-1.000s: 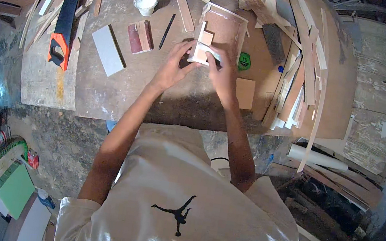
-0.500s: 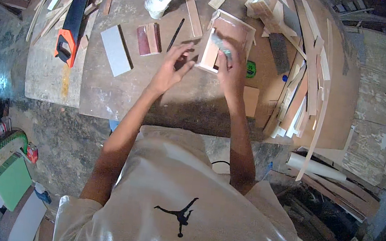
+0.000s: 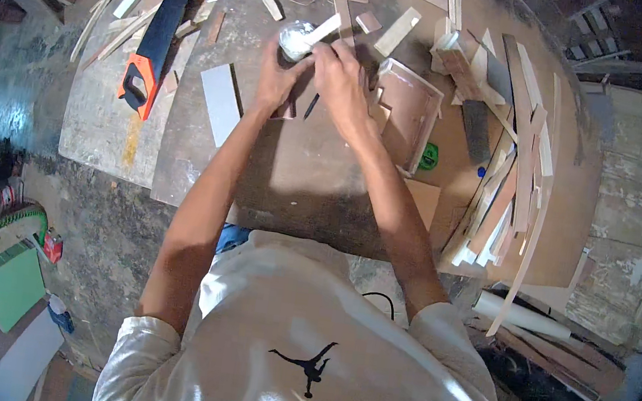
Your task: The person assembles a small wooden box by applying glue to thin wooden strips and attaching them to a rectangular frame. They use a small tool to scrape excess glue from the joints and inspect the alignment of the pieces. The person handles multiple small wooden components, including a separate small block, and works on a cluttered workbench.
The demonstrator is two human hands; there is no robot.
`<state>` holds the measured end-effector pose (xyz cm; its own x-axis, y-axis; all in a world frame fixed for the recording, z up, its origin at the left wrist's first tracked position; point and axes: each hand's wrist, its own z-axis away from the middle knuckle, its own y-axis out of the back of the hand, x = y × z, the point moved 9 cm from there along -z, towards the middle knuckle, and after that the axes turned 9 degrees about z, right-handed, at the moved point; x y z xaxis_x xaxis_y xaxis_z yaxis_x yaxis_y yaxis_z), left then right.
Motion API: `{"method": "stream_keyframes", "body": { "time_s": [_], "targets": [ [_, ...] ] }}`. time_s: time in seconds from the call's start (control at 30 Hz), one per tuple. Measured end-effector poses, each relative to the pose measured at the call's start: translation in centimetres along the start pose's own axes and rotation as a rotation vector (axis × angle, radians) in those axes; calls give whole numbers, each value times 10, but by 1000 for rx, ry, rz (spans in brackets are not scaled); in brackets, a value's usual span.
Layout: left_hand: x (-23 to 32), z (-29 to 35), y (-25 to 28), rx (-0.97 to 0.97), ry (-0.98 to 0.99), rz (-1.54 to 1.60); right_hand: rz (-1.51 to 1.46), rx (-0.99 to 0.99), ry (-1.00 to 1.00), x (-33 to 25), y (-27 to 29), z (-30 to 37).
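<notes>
Both hands are at one small round cup of white paste [image 3: 293,39], at 12 o'clock from the wearer's chest, above one brown wooden table [image 3: 292,172]; whether it is lifted cannot be told. One flat, pale wooden stick [image 3: 326,28] slants out of it toward 1 o'clock. The left hand [image 3: 278,81] is curled around the cup. The right hand [image 3: 341,81] has its fingertips at the stick's lower end; whether they pinch it cannot be told. From the cup, one shallow, open wooden box [image 3: 413,115] lies at 4 o'clock, one green tape measure [image 3: 429,156] beside it; one slim black pen [image 3: 311,107] at 5; one black-bladed, orange-handled saw [image 3: 139,87] at 8.
</notes>
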<state>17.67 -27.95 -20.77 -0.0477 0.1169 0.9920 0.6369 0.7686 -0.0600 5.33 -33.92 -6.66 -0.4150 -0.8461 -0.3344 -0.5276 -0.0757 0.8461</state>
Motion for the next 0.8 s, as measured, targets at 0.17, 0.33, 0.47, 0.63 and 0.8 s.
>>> {"method": "stream_keyframes", "body": {
  "time_s": [0.17,0.33,0.47,0.63,0.8],
  "targets": [
    [20,7,-13,-58,-55,21,147,-144,28,7,-5,-10],
    [32,19,-12,-69,-150,-46,165,-195,33,13,-6,1],
    [34,23,-13,-59,-232,-157,141,-202,23,16,-11,14],
    [43,27,-19,-82,-282,-259,39,-185,-25,22,-10,22],
    [57,29,-24,-113,-334,-304,-178,-143,-157,35,-8,26]
  ]
}}
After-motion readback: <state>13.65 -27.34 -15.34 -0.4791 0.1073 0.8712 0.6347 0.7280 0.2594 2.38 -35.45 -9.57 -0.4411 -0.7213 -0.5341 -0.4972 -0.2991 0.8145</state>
